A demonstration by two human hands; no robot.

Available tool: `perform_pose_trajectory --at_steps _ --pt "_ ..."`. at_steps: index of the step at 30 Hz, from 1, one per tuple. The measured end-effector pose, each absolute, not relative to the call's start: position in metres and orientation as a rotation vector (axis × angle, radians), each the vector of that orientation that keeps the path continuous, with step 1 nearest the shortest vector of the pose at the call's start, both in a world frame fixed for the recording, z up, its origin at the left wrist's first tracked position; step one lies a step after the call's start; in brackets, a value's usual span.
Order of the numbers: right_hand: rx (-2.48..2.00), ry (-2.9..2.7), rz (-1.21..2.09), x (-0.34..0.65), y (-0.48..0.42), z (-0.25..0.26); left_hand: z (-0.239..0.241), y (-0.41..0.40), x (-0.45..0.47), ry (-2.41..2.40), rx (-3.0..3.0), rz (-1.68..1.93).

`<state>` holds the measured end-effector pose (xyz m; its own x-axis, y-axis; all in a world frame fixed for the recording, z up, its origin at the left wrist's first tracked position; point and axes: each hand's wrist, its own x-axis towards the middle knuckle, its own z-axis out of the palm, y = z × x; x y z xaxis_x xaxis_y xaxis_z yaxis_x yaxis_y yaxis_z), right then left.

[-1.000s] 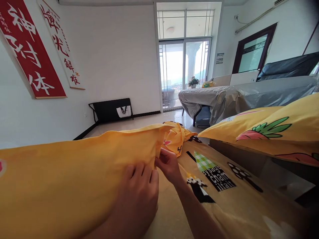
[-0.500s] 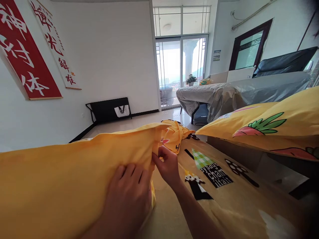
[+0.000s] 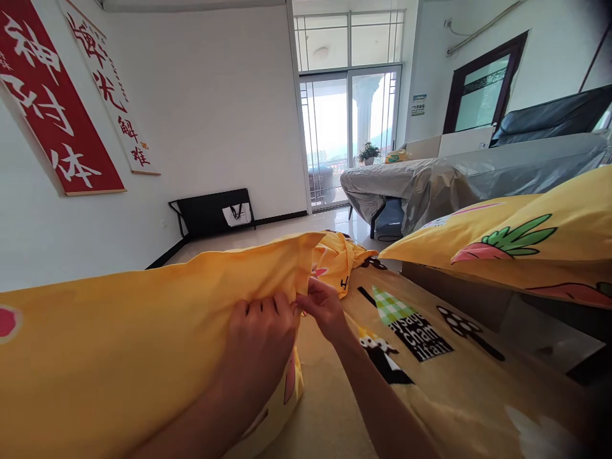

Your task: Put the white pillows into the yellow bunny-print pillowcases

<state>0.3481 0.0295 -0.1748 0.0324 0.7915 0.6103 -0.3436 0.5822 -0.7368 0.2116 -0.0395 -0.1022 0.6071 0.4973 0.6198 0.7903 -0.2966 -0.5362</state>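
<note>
A yellow fabric cover spreads across the left and front, with a straight hem and pink print on its underside. My left hand is closed on the cloth close to its right edge, fingers curled into a gathered fold. At that same edge my right hand pinches the fabric between thumb and fingers. The two hands almost touch. Whether a pillow or other filling lies inside the cover cannot be seen.
Beneath lies a brown patterned cloth. A crumpled yellow cloth lies beyond my hands. At right is a carrot-print yellow pillow. Behind it stands a table under plastic sheeting; a black folded frame leans by the wall.
My left hand has moved up and right, closing into a tighter grip beside my right hand. The cover's edge is more gathered, and a pink spot shows at far left.
</note>
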Motion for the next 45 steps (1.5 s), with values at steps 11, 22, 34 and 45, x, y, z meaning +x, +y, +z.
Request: perform_pose_trajectory --at_steps 11,22,34,45 --pt "-0.437 -1.341 0.849 0.347 0.005 -0.168 -0.101 -0.034 0.18 -0.851 -1.848 -0.664" --pt "-0.279 -1.293 1.0 0.338 0.019 -0.173 -0.111 -0.024 0.196 -0.894 -2.007 -0.654" --pt "-0.327 -1.285 0.998 0.345 0.024 -0.179 -0.109 -0.008 0.19 -1.027 -1.971 -0.782" --pt "-0.334 -1.324 0.941 0.341 0.019 -0.177 -0.11 -0.01 0.193 -1.04 -2.06 -0.66"
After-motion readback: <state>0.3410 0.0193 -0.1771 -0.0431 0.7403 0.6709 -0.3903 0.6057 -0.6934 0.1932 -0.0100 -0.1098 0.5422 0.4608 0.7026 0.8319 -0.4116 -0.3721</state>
